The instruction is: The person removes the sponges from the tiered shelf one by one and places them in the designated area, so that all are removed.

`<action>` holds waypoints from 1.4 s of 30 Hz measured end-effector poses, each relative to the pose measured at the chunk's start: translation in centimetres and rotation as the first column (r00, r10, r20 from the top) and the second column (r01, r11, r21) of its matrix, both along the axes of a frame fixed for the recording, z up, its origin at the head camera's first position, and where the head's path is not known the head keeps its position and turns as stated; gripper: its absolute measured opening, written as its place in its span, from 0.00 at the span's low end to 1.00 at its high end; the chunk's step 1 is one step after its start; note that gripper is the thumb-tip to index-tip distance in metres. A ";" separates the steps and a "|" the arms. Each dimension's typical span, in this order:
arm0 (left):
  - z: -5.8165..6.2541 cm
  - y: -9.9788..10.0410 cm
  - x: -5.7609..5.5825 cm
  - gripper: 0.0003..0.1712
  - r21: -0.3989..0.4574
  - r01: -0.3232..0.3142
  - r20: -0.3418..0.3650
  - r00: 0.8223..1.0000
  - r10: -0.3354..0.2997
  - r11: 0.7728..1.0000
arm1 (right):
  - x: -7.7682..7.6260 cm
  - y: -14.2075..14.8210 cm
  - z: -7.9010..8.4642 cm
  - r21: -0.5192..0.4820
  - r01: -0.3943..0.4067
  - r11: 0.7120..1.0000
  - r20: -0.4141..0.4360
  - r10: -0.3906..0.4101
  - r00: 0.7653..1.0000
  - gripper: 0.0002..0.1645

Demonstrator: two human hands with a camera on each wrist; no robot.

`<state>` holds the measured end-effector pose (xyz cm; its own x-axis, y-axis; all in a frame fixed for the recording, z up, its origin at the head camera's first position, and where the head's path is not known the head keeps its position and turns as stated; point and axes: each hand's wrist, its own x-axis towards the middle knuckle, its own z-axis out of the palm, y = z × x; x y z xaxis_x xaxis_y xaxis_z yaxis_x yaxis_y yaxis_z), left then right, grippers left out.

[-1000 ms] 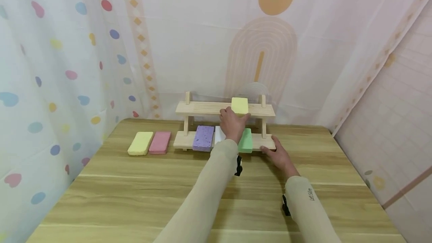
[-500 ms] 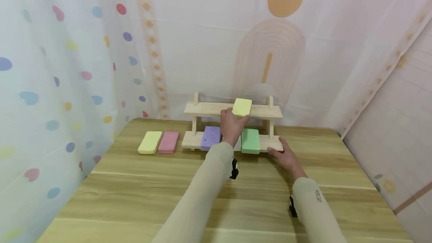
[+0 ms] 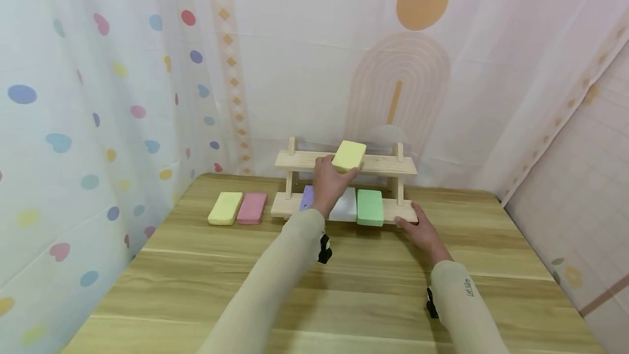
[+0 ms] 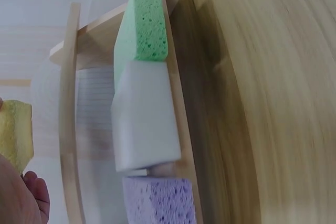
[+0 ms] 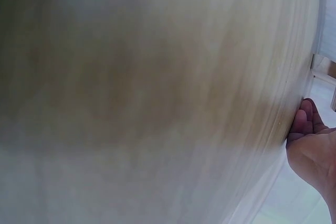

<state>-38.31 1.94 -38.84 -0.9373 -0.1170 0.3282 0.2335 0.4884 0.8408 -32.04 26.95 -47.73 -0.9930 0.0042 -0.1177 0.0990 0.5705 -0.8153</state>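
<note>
In the head view my left hand (image 3: 330, 182) grips a yellow sponge (image 3: 350, 155) by its sides, tilted, at the upper board of a two-tier wooden rack (image 3: 390, 164). The left wrist view shows the sponge (image 4: 16, 132) in front of that board, apart from it. On the lower board lie a green sponge (image 3: 370, 207), a white sponge (image 3: 344, 205) and a purple sponge (image 3: 307, 198), partly hidden by my left hand. My right hand (image 3: 421, 231) holds the right end of the lower board, thumb at its front edge.
Left of the rack, a second yellow sponge (image 3: 226, 208) and a pink sponge (image 3: 252, 208) lie side by side on the wooden table (image 3: 363, 288). A patterned curtain (image 3: 304, 59) hangs right behind the rack.
The held yellow sponge has moved left along the upper board and tilted. My left hand has shifted left with it, uncovering the white sponge. The right hand stays on the rack; the view has turned left.
</note>
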 end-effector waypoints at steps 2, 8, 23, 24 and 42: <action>0.2 -0.6 0.0 0.42 -0.005 0.002 0.000 1.000 -0.002 1.000 | -0.1 0.0 0.1 0.007 0.000 1.000 0.000 0.000 1.000 0.55; 0.5 -2.5 0.3 0.41 -0.032 -0.008 -0.006 1.000 0.008 0.999 | -0.2 0.1 -0.2 0.013 -0.007 1.000 0.001 0.007 1.000 0.55; 0.9 -9.3 1.5 0.37 0.017 0.015 -0.040 0.999 -0.014 1.000 | -0.3 -0.1 -0.6 -0.004 0.005 1.000 0.008 -0.005 1.000 0.55; 1.1 -9.9 1.5 0.36 0.022 0.017 -0.051 0.999 -0.016 1.000 | -0.3 -0.1 -0.6 -0.003 0.006 1.000 0.009 -0.006 1.000 0.55; 1.5 -18.7 2.1 0.37 0.013 -0.086 -0.062 0.994 0.086 0.996 | -0.7 0.2 -0.6 -0.016 0.002 1.000 0.010 -0.002 1.000 0.57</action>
